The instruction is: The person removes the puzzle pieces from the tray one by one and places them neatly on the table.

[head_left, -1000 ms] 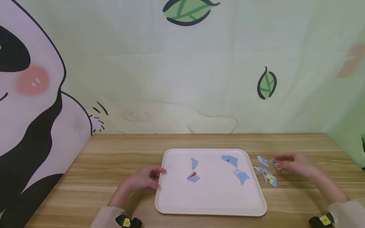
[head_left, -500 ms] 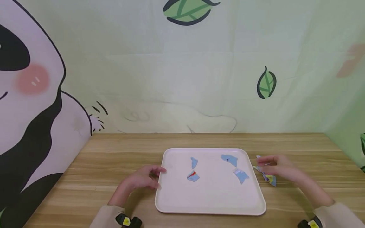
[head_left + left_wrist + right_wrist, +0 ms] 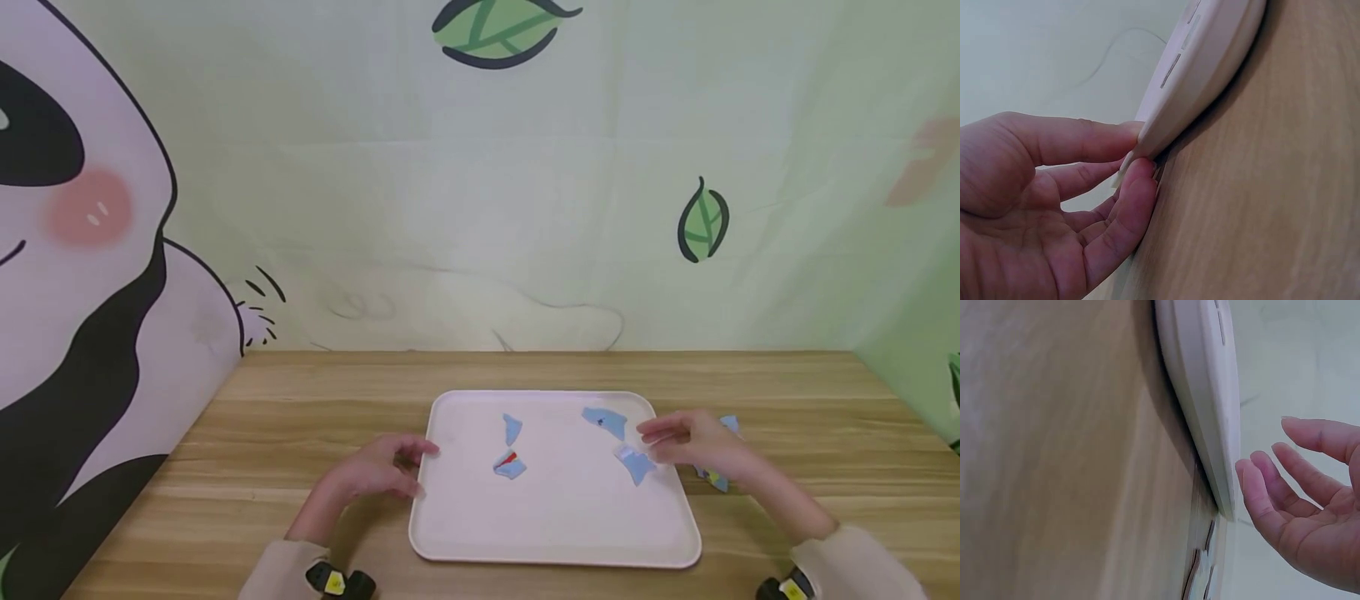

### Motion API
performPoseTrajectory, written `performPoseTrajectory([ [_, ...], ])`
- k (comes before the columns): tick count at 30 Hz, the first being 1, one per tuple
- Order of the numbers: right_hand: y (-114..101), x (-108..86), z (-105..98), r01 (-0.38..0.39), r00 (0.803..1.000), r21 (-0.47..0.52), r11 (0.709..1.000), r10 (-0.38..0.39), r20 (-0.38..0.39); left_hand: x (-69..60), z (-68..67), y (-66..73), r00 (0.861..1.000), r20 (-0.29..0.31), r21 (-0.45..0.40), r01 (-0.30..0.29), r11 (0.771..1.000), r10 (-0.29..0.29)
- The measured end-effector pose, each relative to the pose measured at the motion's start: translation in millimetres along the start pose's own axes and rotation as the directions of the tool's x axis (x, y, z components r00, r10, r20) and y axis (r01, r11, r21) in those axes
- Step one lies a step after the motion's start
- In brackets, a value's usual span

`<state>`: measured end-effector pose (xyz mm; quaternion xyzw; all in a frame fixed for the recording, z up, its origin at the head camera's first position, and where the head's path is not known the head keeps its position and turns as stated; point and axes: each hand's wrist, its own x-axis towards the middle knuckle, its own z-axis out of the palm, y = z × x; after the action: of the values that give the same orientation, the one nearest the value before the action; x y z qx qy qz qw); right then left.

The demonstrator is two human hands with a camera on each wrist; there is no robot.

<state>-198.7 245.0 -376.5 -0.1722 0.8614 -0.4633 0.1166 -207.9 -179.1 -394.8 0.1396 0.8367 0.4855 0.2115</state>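
A white tray bears four separate blue puzzle pieces, among them one with a red stripe and one at the upper right. My left hand holds the tray's left rim; in the left wrist view that hand has its thumb on the rim and fingers against the outer edge. Over the tray's right edge hovers my right hand, near the lower-right blue piece. The right wrist view shows this hand with spread, relaxed fingers and nothing between them.
Right of the tray, more puzzle pieces lie on the wooden table, partly hidden by my right hand; a blue one and a yellow-blue one show. Behind the table stands a wall with leaf and panda drawings.
My right hand has moved left from the loose pieces to the tray's right edge, uncovering a piece at the far right. The left hand stays at the rim.
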Motion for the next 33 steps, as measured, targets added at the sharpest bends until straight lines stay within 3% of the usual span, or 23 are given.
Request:
performPoseTrajectory([
  [8, -1, 8.5, 10, 0.035, 0.999, -0.087, 0.996, -0.036, -0.009, -1.0, 0.3, -0.9, 1.0, 0.002, -0.007, -0.016, 1.0, 0.016],
  [13, -4, 12.1, 14, -0.001, 0.999, -0.208, 0.978, -0.008, -0.045, -0.7, 0.2, -1.4, 0.999, 0.01, -0.01, -0.032, 0.999, 0.032],
  [18, -9, 14.6, 19, -0.026, 0.998, -0.311, 0.95, 0.008, -0.059, -0.1, -0.4, -0.8, 0.998, 0.019, -0.002, -0.058, 0.998, 0.058],
  [24, -11, 17.9, 25, 0.065, 0.994, -0.443, 0.894, -0.097, -0.05, 0.1, 0.0, -1.1, 0.999, 0.016, -0.005, -0.048, 0.999, 0.048],
  [26, -10, 19.1, 26, 0.073, 0.992, -0.465, 0.882, -0.11, -0.053, 0.0, 0.2, -1.3, 0.999, 0.016, -0.005, -0.05, 0.999, 0.05],
  [33, -10, 21.1, 28, 0.095, 0.991, -0.453, 0.886, -0.129, -0.044, 0.0, 0.6, -1.2, 0.999, 0.013, -0.018, -0.035, 0.999, 0.036],
])
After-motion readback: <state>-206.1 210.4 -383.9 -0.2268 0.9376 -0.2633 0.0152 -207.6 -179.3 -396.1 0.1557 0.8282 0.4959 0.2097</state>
